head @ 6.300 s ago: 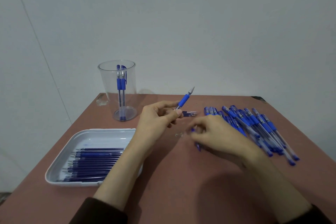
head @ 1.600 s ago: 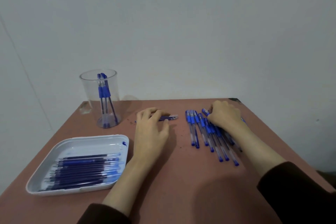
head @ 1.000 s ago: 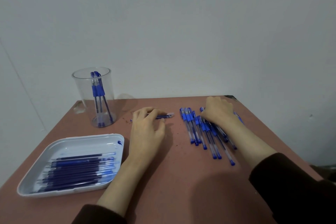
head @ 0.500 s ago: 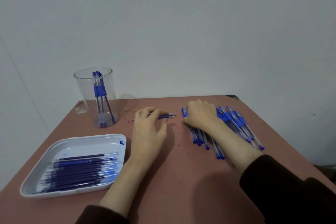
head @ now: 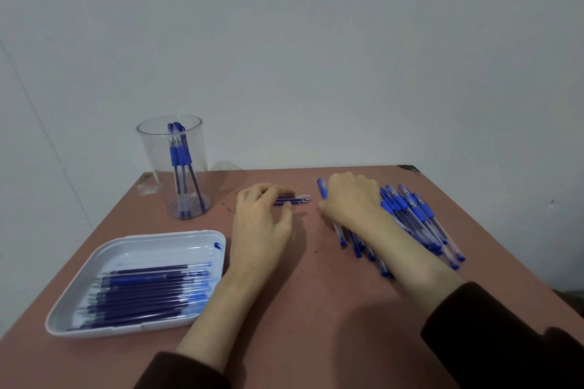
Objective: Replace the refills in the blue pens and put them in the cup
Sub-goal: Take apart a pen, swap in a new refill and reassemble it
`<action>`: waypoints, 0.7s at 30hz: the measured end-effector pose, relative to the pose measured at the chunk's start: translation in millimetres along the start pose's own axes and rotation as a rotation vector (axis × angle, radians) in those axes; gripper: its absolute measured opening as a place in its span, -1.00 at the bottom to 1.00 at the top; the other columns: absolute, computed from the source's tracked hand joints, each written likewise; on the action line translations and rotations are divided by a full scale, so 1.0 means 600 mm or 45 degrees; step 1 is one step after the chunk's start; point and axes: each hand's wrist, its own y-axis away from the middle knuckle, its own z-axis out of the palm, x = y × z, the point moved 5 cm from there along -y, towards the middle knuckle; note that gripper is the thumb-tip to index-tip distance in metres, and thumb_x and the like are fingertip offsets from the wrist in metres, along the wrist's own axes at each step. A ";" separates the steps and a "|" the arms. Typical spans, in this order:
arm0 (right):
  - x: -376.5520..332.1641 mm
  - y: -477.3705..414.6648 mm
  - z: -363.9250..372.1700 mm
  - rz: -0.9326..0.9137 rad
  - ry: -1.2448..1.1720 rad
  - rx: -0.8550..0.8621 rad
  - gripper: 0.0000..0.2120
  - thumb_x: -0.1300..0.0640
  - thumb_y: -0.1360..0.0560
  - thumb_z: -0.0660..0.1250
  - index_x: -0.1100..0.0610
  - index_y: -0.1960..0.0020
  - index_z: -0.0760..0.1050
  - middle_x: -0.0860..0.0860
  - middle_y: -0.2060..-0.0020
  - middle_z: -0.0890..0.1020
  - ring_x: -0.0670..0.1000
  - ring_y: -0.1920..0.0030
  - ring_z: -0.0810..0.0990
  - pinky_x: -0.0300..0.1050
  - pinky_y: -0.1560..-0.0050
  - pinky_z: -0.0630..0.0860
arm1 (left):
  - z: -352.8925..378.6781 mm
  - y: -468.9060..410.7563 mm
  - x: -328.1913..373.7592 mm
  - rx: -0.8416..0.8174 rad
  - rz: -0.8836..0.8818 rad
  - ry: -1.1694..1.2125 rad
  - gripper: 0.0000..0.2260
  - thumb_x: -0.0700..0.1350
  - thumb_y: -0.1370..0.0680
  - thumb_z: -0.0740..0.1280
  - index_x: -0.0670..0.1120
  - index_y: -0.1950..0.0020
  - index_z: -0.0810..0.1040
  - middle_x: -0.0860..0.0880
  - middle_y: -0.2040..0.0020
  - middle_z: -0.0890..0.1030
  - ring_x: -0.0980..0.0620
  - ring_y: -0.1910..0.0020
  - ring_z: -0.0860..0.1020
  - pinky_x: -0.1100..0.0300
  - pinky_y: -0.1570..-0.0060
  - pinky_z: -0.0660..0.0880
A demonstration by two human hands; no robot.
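Both hands rest palm-down, left hand (head: 260, 224) flat, right hand (head: 350, 199) curled.

right hand (head: 349, 199) has slid left across the pens (head: 410, 218), uncovering those on the right; left hand (head: 262, 224), earlier raising a pen, now lies flat on loose refills (head: 295, 199).

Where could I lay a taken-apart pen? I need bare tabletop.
Free: the near table strip between the forearms, in front of the tray; also the patch between the cup and the left hand. Crowded: the right side, where the pen pile spreads under the right hand, and the old refills at the left fingertips.
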 end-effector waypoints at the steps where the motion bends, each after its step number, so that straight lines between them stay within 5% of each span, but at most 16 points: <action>1: 0.003 0.004 -0.009 0.005 -0.098 0.080 -0.71 0.15 -0.49 0.23 0.12 0.37 0.23 -0.01 0.42 0.37 0.01 0.42 0.35 -0.16 0.41 0.20 | -0.005 -0.002 0.001 0.005 -0.020 0.035 -0.81 -0.25 -0.49 0.33 -0.04 -0.04 0.62 0.07 0.02 0.55 0.07 -0.01 0.41 0.50 0.00 0.23; 7: -0.023 0.046 -0.018 -0.435 -0.680 0.303 -0.90 0.03 -0.51 0.32 0.03 0.15 0.46 -0.05 0.34 0.56 0.04 0.25 0.53 0.00 0.21 0.46 | -0.033 -0.021 -0.028 -0.029 -0.363 0.579 -0.59 0.11 -0.50 0.30 0.13 -0.35 0.42 0.15 0.00 0.63 0.12 -0.04 0.60 0.03 -0.11 0.52; 12: -0.030 0.057 0.001 -0.541 -0.786 0.350 -0.98 0.09 -0.54 0.30 0.01 0.07 0.47 -0.14 0.26 0.51 -0.13 0.21 0.47 -0.12 0.18 0.42 | -0.049 -0.023 -0.043 0.023 -0.413 0.753 -0.79 -0.20 -0.55 0.31 -0.17 -0.17 0.58 -0.05 0.16 0.67 0.15 0.21 0.64 0.31 0.18 0.56; 15: -0.026 0.055 0.015 -0.493 -0.875 0.276 -0.83 -0.03 -0.53 0.29 -0.13 -0.11 0.50 -0.20 0.14 0.52 -0.24 0.11 0.46 -0.30 0.10 0.37 | -0.048 -0.020 -0.038 -0.059 -0.394 0.780 -0.87 -0.24 -0.52 0.34 -0.14 -0.03 0.62 -0.09 0.16 0.67 0.20 0.25 0.62 0.38 0.28 0.51; 18: -0.029 0.060 0.020 -0.485 -0.793 0.291 -0.73 -0.21 -0.53 0.20 -0.19 -0.16 0.51 -0.19 0.08 0.59 -0.21 0.10 0.50 -0.20 0.07 0.44 | -0.042 -0.017 -0.032 -0.168 -0.327 0.657 -0.87 -0.21 -0.48 0.41 -0.04 0.02 0.66 -0.05 0.11 0.65 0.17 0.24 0.62 0.34 0.26 0.53; 21: -0.036 0.065 0.019 -0.521 -0.855 0.310 -0.79 -0.13 -0.57 0.21 -0.13 -0.12 0.54 -0.17 0.09 0.62 -0.17 0.09 0.54 -0.09 0.08 0.50 | -0.043 -0.017 -0.032 -0.217 -0.350 0.675 -0.85 -0.20 -0.46 0.42 -0.04 -0.01 0.66 -0.07 0.12 0.67 0.11 0.25 0.64 0.35 0.19 0.54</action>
